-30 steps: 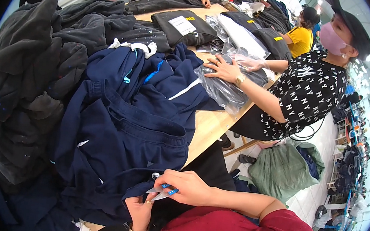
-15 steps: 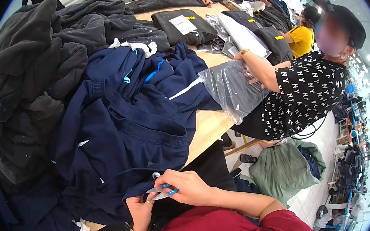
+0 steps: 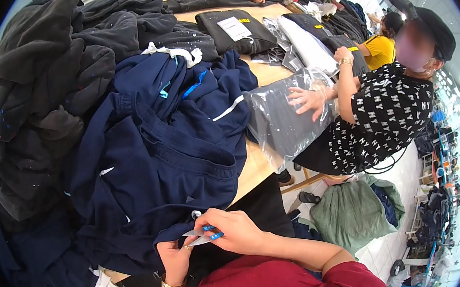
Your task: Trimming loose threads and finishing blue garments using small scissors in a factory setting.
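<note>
Navy trousers with an elastic waistband lie across the table edge in front of me. My left hand, with gold bracelets at the wrist, pinches a bunched edge of their fabric near the lower middle. Just above it, my right hand is closed round small thread snips with pointed silver blades and blue parts. The blades stand apart and point left, close to my left thumb and the fabric. Whether they touch a thread is too small to tell.
Piled dark grey garments rise on the left. Across the wooden table a co-worker in a patterned black shirt handles a clear bag with dark cloth inside. Folded black garments lie farther back. A green sack sits on the floor.
My hands and the snips stay almost where they were. The co-worker's one hand has moved away from the clear bag toward the black garments, while the other lies spread on the bag.
</note>
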Demonstrator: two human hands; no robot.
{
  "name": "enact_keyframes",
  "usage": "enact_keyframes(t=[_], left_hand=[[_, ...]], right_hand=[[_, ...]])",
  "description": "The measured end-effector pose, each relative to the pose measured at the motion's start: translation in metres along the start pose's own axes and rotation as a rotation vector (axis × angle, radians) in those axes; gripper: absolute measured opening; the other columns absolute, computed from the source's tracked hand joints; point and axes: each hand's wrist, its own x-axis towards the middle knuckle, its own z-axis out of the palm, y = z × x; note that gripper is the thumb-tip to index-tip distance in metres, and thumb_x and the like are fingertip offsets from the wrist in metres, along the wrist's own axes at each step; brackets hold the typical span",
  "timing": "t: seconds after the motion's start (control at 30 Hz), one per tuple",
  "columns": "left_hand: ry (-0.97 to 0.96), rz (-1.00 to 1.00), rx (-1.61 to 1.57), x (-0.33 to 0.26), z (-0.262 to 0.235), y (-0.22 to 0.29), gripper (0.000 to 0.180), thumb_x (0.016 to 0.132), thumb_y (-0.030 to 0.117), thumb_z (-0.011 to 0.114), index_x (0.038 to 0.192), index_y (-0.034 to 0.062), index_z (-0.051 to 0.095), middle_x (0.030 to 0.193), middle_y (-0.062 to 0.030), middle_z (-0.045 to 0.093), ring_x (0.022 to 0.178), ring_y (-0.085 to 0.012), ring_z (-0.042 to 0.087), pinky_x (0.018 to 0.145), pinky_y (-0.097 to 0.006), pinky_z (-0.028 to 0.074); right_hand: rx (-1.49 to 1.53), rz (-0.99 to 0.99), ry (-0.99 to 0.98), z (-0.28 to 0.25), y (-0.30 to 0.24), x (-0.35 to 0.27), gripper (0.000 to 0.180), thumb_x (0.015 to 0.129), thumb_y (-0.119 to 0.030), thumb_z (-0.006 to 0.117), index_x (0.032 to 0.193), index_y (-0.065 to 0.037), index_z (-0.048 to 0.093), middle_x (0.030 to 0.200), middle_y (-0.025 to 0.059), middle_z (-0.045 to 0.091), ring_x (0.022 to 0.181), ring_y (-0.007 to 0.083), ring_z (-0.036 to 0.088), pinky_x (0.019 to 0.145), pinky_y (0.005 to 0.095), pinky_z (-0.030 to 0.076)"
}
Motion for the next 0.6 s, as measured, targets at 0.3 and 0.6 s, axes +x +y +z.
enact_keyframes(t=[0.3,0.6], left_hand=[[0.020,0.112,0.109,-0.001,0.000,-0.001,0.013,0.077,0.000,0.065,0.089,-0.0030,0.060,0.084,-0.0050,0.062,0.075,-0.0109,0.057,0.070,-0.024,0.046],[-0.022,0.067,0.073,0.000,-0.003,0.019,0.015,0.075,-0.002,0.066,0.089,-0.0036,0.061,0.084,-0.0058,0.062,0.076,-0.0113,0.055,0.071,-0.023,0.043]], right_hand=[[0.001,-0.032,-0.025,-0.001,-0.004,0.004,0.019,0.075,-0.004,0.061,0.091,-0.007,0.052,0.080,0.0053,0.059,0.068,0.0245,0.060,0.058,0.0311,0.047],[0.268,0.067,-0.073,-0.005,-0.008,0.010,0.019,0.074,-0.001,0.060,0.090,-0.005,0.051,0.081,0.0070,0.058,0.072,0.0263,0.059,0.062,0.0325,0.046]])
